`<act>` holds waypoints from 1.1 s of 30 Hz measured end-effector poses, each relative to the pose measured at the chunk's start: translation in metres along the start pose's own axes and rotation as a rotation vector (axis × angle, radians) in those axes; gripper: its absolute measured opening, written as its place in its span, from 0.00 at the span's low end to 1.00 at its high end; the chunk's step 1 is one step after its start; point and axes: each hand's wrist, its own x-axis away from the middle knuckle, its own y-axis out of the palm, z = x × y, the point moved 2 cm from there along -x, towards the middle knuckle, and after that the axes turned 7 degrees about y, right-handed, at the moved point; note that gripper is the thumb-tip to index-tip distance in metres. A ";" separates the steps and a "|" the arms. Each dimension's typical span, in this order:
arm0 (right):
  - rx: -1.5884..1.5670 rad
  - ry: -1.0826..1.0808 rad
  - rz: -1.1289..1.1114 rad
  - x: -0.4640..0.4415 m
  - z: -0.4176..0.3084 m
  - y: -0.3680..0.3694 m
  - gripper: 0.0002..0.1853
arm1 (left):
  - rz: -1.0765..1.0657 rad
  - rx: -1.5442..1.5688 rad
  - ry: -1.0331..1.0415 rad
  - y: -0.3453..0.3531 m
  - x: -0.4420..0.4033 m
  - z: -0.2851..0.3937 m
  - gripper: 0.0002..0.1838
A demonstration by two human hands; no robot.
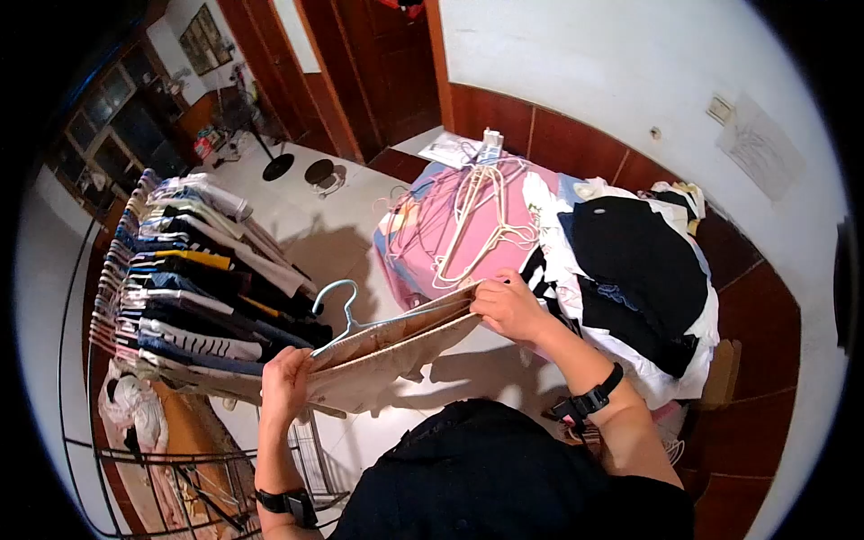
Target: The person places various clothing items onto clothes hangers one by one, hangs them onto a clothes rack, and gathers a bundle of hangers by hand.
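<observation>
A beige garment is stretched between my two hands, its upper edge running up to the right. My left hand is closed on the garment's left end, near one end of a light blue hanger. At the right end, my right hand pinches the same edge, with the hanger's far arm reaching close to it. The hanger's hook rises above the garment and points left. How the hanger is attached to the cloth cannot be made out.
Clothes on hangers fill a rack at the left. White hangers lie on a pink cover beyond my hands. Dark and white clothes are piled at the right. A black wire frame stands at lower left.
</observation>
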 end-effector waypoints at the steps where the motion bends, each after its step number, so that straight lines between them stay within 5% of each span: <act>1: -0.006 0.024 -0.013 0.001 -0.003 -0.003 0.09 | -0.024 -0.012 -0.024 0.002 -0.002 0.000 0.05; 7: -0.166 -0.011 0.089 0.000 -0.029 -0.024 0.10 | -0.070 0.127 0.102 0.033 -0.022 0.018 0.04; 12: -0.279 0.296 0.304 0.007 -0.023 -0.048 0.20 | -0.092 0.295 0.005 0.042 -0.024 0.003 0.08; 13: -0.280 0.295 0.305 0.012 -0.018 -0.046 0.20 | -0.097 0.378 -0.013 0.045 -0.022 -0.002 0.08; 15: -0.240 0.428 -0.218 0.024 -0.009 -0.028 0.20 | -0.078 0.385 -0.015 0.044 -0.022 0.002 0.09; 19: -0.427 0.396 0.012 0.027 -0.008 -0.020 0.10 | -0.211 0.483 -0.107 0.041 -0.018 0.000 0.15; 21: -0.401 0.402 0.032 0.009 -0.014 -0.047 0.07 | -0.226 0.358 0.029 0.021 -0.029 0.021 0.21; 25: -0.467 0.295 0.295 -0.020 -0.025 -0.084 0.12 | 0.142 -0.233 0.338 -0.017 -0.035 0.057 0.22; 28: -0.352 0.287 0.155 -0.017 -0.024 -0.070 0.09 | 0.449 -0.334 0.291 0.014 -0.004 0.048 0.17; 29: -0.276 0.257 0.018 -0.007 -0.018 -0.047 0.09 | 0.349 -0.391 0.233 0.044 0.021 0.029 0.13; 30: -0.290 0.233 -0.133 0.013 -0.010 -0.014 0.09 | 0.024 -0.270 -0.033 0.087 0.055 -0.006 0.08; 32: -0.393 0.161 -0.473 0.046 -0.012 0.023 0.08 | -0.538 -0.043 -0.134 0.114 0.108 -0.021 0.07; 33: -0.475 0.118 -0.663 0.047 -0.013 0.028 0.08 | -0.489 -0.080 -0.210 0.109 0.112 -0.009 0.08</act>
